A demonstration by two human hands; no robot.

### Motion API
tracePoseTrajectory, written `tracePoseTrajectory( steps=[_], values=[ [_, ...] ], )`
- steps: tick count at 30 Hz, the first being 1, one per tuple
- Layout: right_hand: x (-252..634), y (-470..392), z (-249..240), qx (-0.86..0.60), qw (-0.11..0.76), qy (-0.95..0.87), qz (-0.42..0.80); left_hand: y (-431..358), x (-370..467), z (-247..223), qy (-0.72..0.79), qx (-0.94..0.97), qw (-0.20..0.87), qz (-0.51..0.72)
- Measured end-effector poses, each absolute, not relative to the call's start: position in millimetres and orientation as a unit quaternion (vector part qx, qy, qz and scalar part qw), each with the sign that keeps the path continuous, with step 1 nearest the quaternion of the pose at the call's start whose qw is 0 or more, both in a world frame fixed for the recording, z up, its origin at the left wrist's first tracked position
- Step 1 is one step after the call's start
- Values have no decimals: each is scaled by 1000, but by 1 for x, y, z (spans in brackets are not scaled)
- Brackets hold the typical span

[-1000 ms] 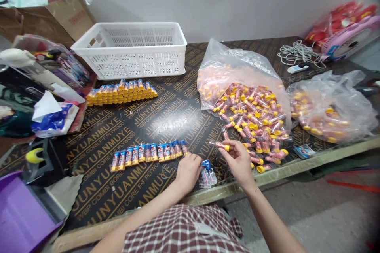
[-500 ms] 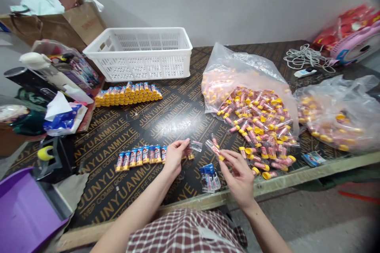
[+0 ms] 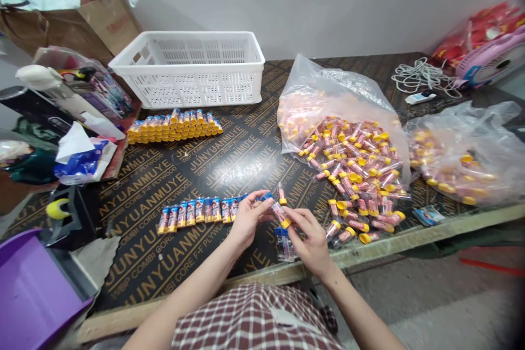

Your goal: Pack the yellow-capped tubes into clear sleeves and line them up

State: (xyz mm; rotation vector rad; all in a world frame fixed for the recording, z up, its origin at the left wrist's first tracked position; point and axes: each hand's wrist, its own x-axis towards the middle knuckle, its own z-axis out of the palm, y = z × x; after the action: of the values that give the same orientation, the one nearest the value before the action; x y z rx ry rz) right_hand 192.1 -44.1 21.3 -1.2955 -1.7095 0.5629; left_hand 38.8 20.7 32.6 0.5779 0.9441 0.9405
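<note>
Between my hands is a small clear tube (image 3: 279, 212) with a pink label and yellow cap. My right hand (image 3: 309, 239) pinches its yellow-capped end, while my left hand (image 3: 249, 220) holds a blue-topped piece (image 3: 266, 197) at the other end. Left of my left hand, a row of blue-labelled tubes (image 3: 199, 210) lies on the dark table (image 3: 164, 262). One pink tube (image 3: 281, 193) sits just beyond my hands. Small blue-and-clear packets (image 3: 284, 245) lie partly behind my right hand. A large pile of pink tubes (image 3: 361, 164) spills from a plastic bag (image 3: 303, 79) on the right.
A white basket (image 3: 188, 85) stands at the back, with stacked yellow-ended tubes (image 3: 174, 127) before it. Another filled bag (image 3: 471, 158), a cord (image 3: 424, 76) and a pink fan (image 3: 492, 63) are at right. A purple dustpan (image 3: 36, 290) is at lower left.
My hands have come together, bringing the pink tube against the piece in my left hand. The camera view has shifted slightly.
</note>
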Motion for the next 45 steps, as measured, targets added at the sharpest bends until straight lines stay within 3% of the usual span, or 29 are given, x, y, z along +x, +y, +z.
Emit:
tracePoseTrajectory(
  steps=[3,9,19,27,31,34,37,42,45],
  values=[
    [196,-38,22,-515,431,-707,222,17,38,34,422,283,776,374],
    [202,-32,25,-435,394,-741,327,13,39,34,423,313,793,307],
    [200,-33,16,-430,435,-719,331,10,41,35,437,305,791,300],
    [203,-27,23,-422,404,-732,351,14,36,35,443,331,772,315],
    [213,0,10,-564,370,-701,230,35,34,28,544,487,596,335],
    [220,23,-11,-681,293,-662,110,50,38,19,631,648,353,240],
    [223,33,-28,-691,250,-671,97,56,43,11,641,730,188,145],
    [232,23,-30,-681,287,-666,104,50,42,9,624,767,79,127],
    [239,11,-20,-682,321,-649,107,33,42,11,566,807,90,144]
  ],
)
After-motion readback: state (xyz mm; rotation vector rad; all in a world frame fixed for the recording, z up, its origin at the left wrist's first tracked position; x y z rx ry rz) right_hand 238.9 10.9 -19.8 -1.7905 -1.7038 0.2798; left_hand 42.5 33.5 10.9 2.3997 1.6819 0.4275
